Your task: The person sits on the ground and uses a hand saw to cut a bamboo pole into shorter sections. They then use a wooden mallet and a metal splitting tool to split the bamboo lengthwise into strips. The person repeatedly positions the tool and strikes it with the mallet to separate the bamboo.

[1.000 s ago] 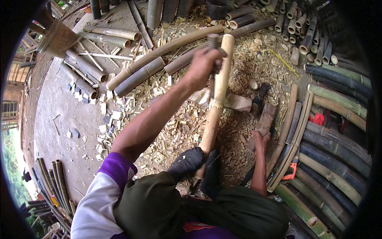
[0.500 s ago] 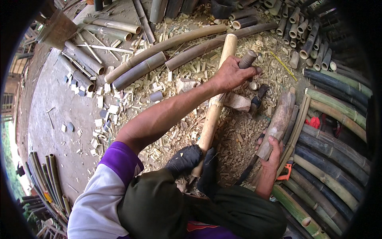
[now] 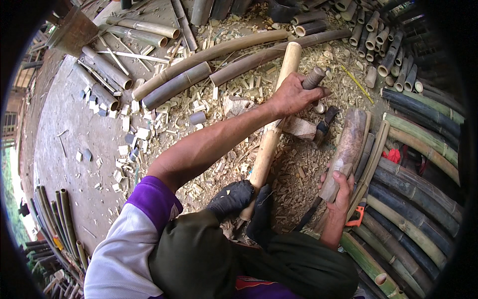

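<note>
My left hand (image 3: 295, 98) is closed around a chisel (image 3: 313, 78), whose thick, round brown handle sticks out past my fingers. Most of its blade is hidden by the hand. Beneath that hand lies a peeled, pale bamboo pole (image 3: 264, 154), running away from me with its near end between my two dark-socked feet (image 3: 231, 198). On the right, my right hand (image 3: 340, 192) grips the narrower, faceted end of a heavy wooden mallet (image 3: 351, 133), its thick end pointing away from me. The mallet is apart from the chisel.
A wooden block (image 3: 299, 128) and a dark-bladed tool (image 3: 324, 124) lie beside the pole. Wood chips (image 3: 199, 144) cover the floor. Long bamboo poles (image 3: 413, 184) are stacked at right, with an orange-handled saw (image 3: 357, 217) near them. Two curved poles (image 3: 214, 55) lie beyond.
My right hand has tipped the mallet slightly, so its thick end sits a little higher. My left hand stays over the pole with the chisel. The whole view has shifted slightly.
</note>
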{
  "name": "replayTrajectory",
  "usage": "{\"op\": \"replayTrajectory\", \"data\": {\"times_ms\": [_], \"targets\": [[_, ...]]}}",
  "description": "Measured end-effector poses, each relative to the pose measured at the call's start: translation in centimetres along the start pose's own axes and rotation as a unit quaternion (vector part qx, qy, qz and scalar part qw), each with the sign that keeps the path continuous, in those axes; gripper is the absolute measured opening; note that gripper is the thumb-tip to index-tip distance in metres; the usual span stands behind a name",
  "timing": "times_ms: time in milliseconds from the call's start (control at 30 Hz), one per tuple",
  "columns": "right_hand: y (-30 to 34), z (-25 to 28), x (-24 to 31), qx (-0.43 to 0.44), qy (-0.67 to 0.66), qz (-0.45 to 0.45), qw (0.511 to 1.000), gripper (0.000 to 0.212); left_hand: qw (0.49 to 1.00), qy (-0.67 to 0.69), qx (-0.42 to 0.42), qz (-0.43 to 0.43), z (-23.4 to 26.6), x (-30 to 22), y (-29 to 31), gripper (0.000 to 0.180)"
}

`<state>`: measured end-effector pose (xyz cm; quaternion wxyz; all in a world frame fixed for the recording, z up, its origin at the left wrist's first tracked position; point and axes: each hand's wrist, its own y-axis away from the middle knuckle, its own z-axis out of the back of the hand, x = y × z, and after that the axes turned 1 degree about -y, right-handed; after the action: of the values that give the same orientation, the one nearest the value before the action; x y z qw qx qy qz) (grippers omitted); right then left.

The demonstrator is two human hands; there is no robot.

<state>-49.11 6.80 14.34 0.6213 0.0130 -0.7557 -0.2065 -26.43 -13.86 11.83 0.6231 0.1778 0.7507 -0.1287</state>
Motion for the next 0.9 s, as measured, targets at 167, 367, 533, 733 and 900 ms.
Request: {"op": "replayTrajectory", "data": {"times_ms": [167,367,533,733,900], "targets": [[0.0,0.0,0.1,0.003,0.011,-0.002,1.0,0.046,1.0,0.007,-0.001,-0.013,0.1,0.2,0.0,0.024],[0.0,-0.3,0.2,0.005,0.01,-0.01,1.0,0.045,1.0,-0.006,-0.01,-0.009,0.0,-0.1,0.3,0.035],[0.2,-0.4,0.3,-0.01,0.025,-0.014,1.0,0.05,0.999,-0.03,-0.009,-0.01,0.0,0.3,0.3,0.025],[-1.1,-2.4,9.9,0.018,0.229,0.124,0.965,0.067,0.984,0.118,-0.132,0.005,3.1,0.0,3.1,0.023],[-4.2,-13.3,21.1,0.095,0.344,0.395,0.847,0.07,0.979,0.154,-0.136,0.002,3.2,0.9,2.8,0.021]]}}
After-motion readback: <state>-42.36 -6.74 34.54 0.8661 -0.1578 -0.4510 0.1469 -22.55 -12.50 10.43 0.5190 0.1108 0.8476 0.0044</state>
